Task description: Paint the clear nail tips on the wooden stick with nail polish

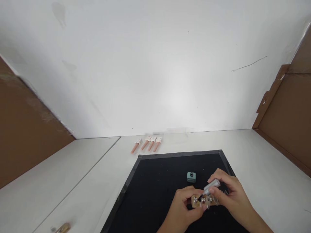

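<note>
Over the black mat, my left hand (181, 208) is closed around a gold-brown nail tip stand (193, 202) with shiny studs and clear nail tips along it. Pinched between the thumb and fingers of my right hand (227, 191) is the silver cap of a nail polish brush (212, 187). The brush slants down to the left, its dark tip close over the stand; whether it touches a nail tip I cannot tell. A small teal nail polish bottle (191, 177) sits on the mat just beyond my hands, its dark neck uncapped.
Several small bottles with pink caps (151, 143) lie on the white table near the wall. The black mat (150, 181) has grey taped edges. A blurred gold object (63, 227) is at the lower left. Brown boards (286, 113) flank the workspace.
</note>
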A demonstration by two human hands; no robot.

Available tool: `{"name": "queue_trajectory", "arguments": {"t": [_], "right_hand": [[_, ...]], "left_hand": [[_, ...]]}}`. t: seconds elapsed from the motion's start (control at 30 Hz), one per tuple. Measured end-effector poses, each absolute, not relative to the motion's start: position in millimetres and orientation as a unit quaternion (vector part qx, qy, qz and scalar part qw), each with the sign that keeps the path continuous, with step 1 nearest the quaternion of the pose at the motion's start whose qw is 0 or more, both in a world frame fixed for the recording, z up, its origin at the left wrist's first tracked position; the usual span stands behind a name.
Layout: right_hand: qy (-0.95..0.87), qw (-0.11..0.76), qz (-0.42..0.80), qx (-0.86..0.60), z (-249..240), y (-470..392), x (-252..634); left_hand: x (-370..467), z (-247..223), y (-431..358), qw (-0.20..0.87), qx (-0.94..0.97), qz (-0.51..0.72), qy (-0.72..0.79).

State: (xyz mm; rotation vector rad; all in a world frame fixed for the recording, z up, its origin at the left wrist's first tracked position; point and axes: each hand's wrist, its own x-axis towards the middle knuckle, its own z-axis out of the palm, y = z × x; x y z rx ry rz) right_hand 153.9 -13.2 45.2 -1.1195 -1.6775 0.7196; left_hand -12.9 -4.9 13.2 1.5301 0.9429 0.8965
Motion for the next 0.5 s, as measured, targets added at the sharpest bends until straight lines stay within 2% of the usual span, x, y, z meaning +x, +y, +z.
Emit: {"name": "queue_trajectory", "arguments": {"t": [0.23,0.4,0.5], "right_hand": [[-0.654,0.505,0.278,-0.490,43,-12,156],[-0.688,0.475,0.337,-0.434,47,-14,156],[-0.687,0.472,0.327,-0.445,45,-13,155]], "left_hand": [[-14,6,-6,0.530,0.647,0.375,0.399],[-13,15,-5,0.522,0.651,0.368,0.410],[-12,15,-5,0.515,0.661,0.370,0.402]]}}
